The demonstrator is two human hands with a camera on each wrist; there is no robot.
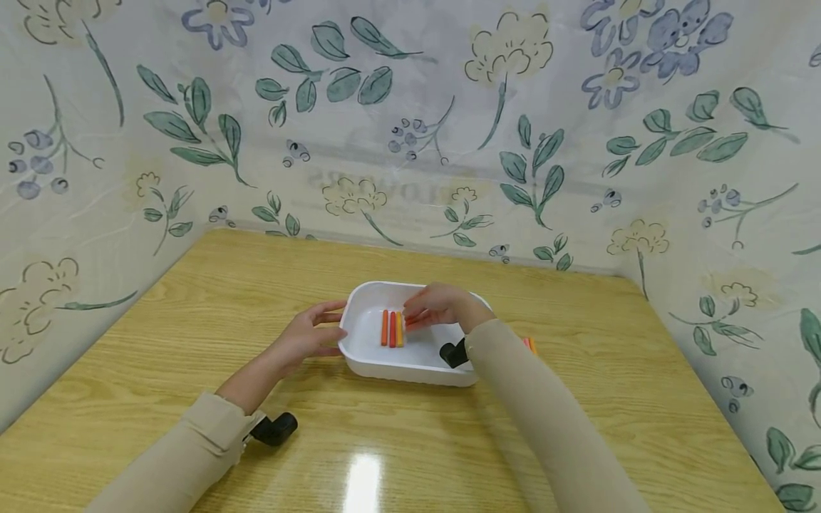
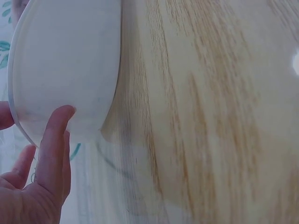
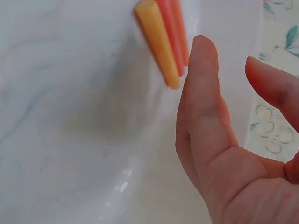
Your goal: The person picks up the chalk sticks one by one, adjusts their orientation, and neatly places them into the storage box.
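Observation:
A white plastic basin (image 1: 368, 365) stands on the wooden table. My left hand (image 1: 306, 335) pinches its left wall, with digits on both sides of the rim in the left wrist view. Inside lie three short crayon-like sticks side by side: orange (image 1: 385, 328), red (image 1: 393, 329) and yellow (image 1: 400, 329). Reaching into the basin, my right hand (image 1: 442, 305) is just right of the yellow stick. In the right wrist view its fingers (image 3: 203, 88) are straight and the thumb stands apart, with nothing between them. The fingertips are close to the sticks' ends.
More coloured sticks (image 1: 530, 345) lie on the table right of the basin, partly hidden by the right sleeve (image 1: 545, 399). Floral cloth (image 1: 423, 206) hangs behind and at both sides of the table (image 1: 308, 456). Black camera mounts (image 1: 274, 429) stick out at both wrists.

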